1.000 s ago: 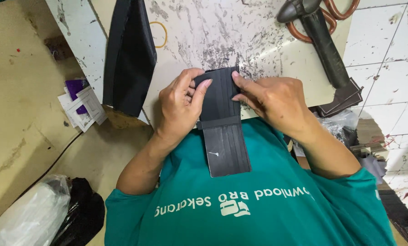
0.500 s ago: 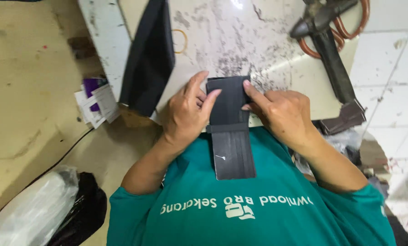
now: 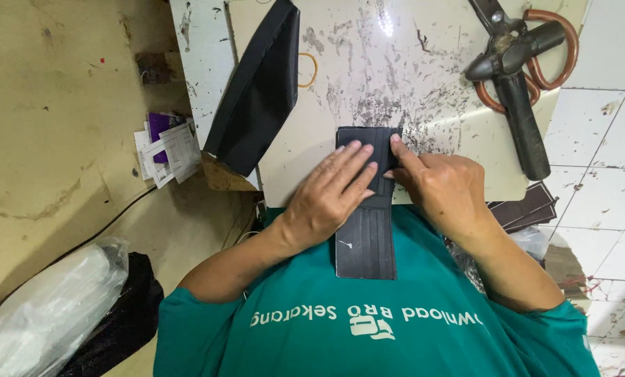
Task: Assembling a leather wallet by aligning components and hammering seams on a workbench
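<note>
A black wallet [image 3: 365, 241] lies open and lengthwise, its upper half on the scuffed white work slab [image 3: 410, 77] and its lower half with card slots hanging over the slab's edge against my green shirt. My left hand [image 3: 330, 195] rests flat across the fold, fingers spread over the upper half. From the right, my right hand [image 3: 441, 188] meets it, thumb and forefinger pinching the wallet's upper right edge. The hands hide the middle of the wallet.
A folded black leather piece [image 3: 256, 91] lies at the slab's left edge, next to a rubber band [image 3: 309, 70]. Heavy scissors with brown handles [image 3: 522, 84] lie at the top right. Dark brown cut pieces [image 3: 529, 209] sit to the right, paper cards [image 3: 166, 148] and plastic bags [image 3: 47, 314] on the floor to the left.
The wallet has slid a little farther onto the slab. My left fingers have flattened over its upper half, and my right hand has shifted to the right edge.
</note>
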